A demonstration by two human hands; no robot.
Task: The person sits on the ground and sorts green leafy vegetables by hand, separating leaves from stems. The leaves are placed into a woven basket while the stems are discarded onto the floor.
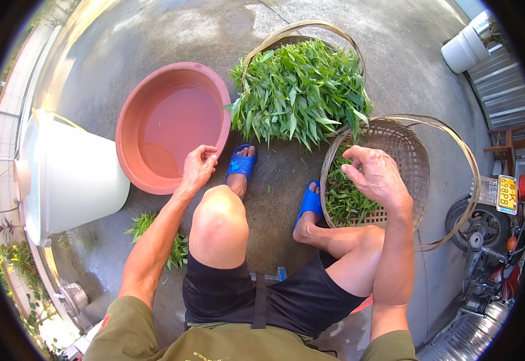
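Note:
My left hand (198, 165) is above the near right rim of a reddish-brown plastic basin (131, 114) with shallow water in it. Its fingers are curled together, and anything between them is too small to make out. Over the left side of a woven basket (417, 157) hovers my right hand (378, 173), thumb and forefinger apart with nothing visible between them. Cut green leafy stems (348, 195) lie in that basket, below the hand. Beyond my feet, a second handled basket (310, 25) is heaped with long-leaved greens (301, 90).
A big white bucket (79, 174) stands left of the basin. A small pile of greens (177, 248) lies on the concrete by my left forearm. At right are a parked motorbike (485, 231) and a wooden stool (506, 144); a white ribbed pot (464, 51) stands farther back.

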